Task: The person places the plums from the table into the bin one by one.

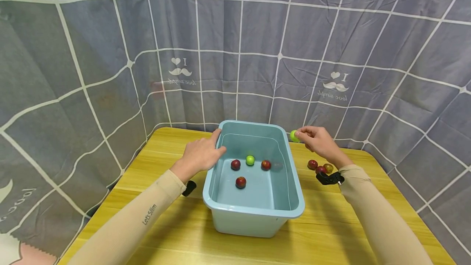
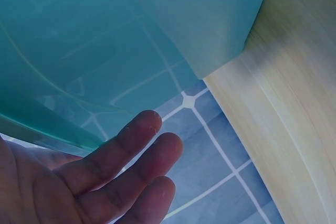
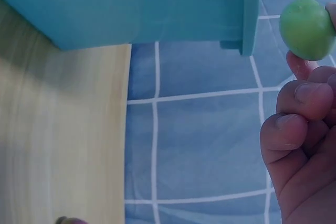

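Observation:
My left hand [image 1: 201, 151] rests on the left rim of a pale blue plastic tub [image 1: 254, 212], thumb over the inside. In the left wrist view its other fingers [image 2: 137, 129] extend loosely outside the tub wall. Between thumb and forefinger, my right hand [image 1: 318, 142] pinches a small round green fruit [image 3: 307, 29], held just outside the tub's right rim. The remaining fingers [image 3: 284, 131] curl toward the palm. On the tub floor lie a green fruit [image 1: 250, 160] and three dark red plum-like fruits: one left [image 1: 235, 165], one right [image 1: 266, 165], one nearer [image 1: 241, 182].
Below the right hand, two dark red fruits [image 1: 312, 164] and a yellowish-brown one [image 1: 328, 168] lie on the wooden table [image 1: 173, 224]. A grey curtain [image 1: 257, 72] with white lines hangs around the back and sides. Each wrist wears a black band [image 1: 328, 178].

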The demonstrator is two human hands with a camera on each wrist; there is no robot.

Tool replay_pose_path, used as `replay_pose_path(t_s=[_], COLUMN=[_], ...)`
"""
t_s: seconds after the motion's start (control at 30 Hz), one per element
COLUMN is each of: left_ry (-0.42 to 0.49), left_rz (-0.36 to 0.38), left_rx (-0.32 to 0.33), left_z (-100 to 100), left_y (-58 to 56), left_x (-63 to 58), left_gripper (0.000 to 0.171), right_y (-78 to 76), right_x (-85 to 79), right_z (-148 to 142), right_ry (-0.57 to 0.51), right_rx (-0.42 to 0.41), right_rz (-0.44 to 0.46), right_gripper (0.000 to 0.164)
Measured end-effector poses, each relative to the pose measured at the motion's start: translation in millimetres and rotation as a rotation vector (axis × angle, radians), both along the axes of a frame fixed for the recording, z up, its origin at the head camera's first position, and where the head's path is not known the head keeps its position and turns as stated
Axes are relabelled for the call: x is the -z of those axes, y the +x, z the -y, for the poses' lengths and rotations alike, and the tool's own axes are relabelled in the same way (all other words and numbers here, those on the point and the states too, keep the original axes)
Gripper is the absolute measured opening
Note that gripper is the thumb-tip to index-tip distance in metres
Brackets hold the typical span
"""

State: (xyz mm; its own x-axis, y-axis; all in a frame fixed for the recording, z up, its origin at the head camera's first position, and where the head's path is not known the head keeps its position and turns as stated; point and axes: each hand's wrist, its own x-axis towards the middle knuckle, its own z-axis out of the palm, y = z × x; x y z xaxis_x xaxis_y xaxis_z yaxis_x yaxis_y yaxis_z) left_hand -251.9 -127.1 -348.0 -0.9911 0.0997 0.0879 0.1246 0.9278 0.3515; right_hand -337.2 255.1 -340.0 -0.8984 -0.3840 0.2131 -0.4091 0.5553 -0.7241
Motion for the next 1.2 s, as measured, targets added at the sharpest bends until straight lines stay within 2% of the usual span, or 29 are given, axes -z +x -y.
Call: replay_pose_path(t_s=[0.63, 1.03, 1.2], left_ry=[-0.003, -0.004, -0.002], left_rz=[0.003, -0.002, -0.001], left_rx=[-0.002, -0.01, -0.008], left_z=[-0.7, -0.8, -1.4], left_y=[0.6, -0.8, -1.2], left_x=[-1.2, -1.2, -0.6], left_gripper=[0.073, 0.073, 0.073], right_y=[0.0, -4.1, -4.5], right_x=[-33.9, -44.1, -46.8], right_z=[26.2, 44.0, 53.3], right_ry=[0.047, 0.106, 0.148], right_rx=[-0.055, -0.09, -0.115], right_rz=[-0.027, -0.06, -0.083], right_gripper=[0.037, 0.042, 0.037])
